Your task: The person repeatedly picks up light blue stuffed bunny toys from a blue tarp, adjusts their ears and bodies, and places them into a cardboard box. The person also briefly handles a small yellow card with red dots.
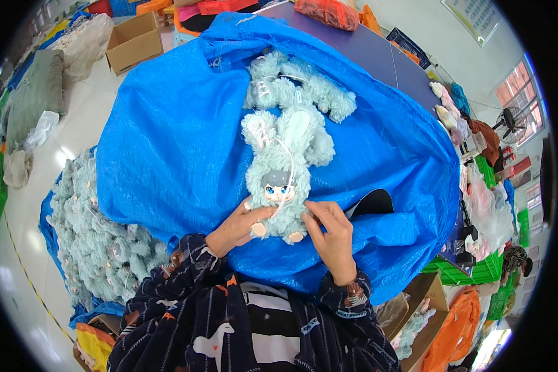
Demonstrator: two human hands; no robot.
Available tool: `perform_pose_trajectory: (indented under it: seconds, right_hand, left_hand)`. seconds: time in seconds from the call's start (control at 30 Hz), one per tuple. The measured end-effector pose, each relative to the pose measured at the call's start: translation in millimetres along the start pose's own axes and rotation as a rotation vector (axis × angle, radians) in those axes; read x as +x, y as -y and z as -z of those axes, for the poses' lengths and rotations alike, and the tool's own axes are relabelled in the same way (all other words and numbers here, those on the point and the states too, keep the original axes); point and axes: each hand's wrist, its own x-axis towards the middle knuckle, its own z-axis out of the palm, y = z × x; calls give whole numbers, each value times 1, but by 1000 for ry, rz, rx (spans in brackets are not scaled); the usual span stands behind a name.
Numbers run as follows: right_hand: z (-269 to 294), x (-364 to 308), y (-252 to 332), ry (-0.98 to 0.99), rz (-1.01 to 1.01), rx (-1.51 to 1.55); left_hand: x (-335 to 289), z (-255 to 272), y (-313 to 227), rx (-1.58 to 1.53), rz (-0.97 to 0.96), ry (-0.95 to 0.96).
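Grasping a teal plush bunny doll (279, 186) at centre frame, left hand (239, 224) and right hand (332, 235) pinch its sides; blue tarp (167, 142) beneath; more plush dolls (297, 87) above; plush pile (99, 248) lower left; cardboard box (133, 40) upper left.

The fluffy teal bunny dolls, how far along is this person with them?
Looks early. Two dolls lie set aside further up the blue tarp. Left hand and right hand grip one bunny doll now. A big heap waits at the person's left.

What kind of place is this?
Probably a soft-toy workshop. Both hands hold a fluffy doll on a blue tarp, with a heap of matching dolls and crates around.
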Motion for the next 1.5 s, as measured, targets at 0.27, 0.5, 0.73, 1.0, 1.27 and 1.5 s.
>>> perform_pose_trajectory:
  seconds: [0.27, 0.5, 0.73, 1.0, 1.27, 1.5]
  right_hand:
    - [-25, -10, -4, -36, -425, 466]
    - [-13, -5, -8, 116, -643, 1054]
    - [-30, -6, 18, 92, 206, -61]
    - [-36, 7, 17, 409, -495, 954]
    - [-7, 77, -29, -83, 212, -479]
    - [-21, 78, -65, -169, -90, 12]
  left_hand:
    - [-7, 8, 8, 462, -83, -114]
    - [-24, -2, -9, 117, -67, -224]
    - [-27, -2, -12, 63, -146, -292]
    - [-57, 6, -25, 346, -298, -422]
    - [-116, 40, -129, -168, -1157, 94]
    - [-69, 33, -70, 77, -616, -190]
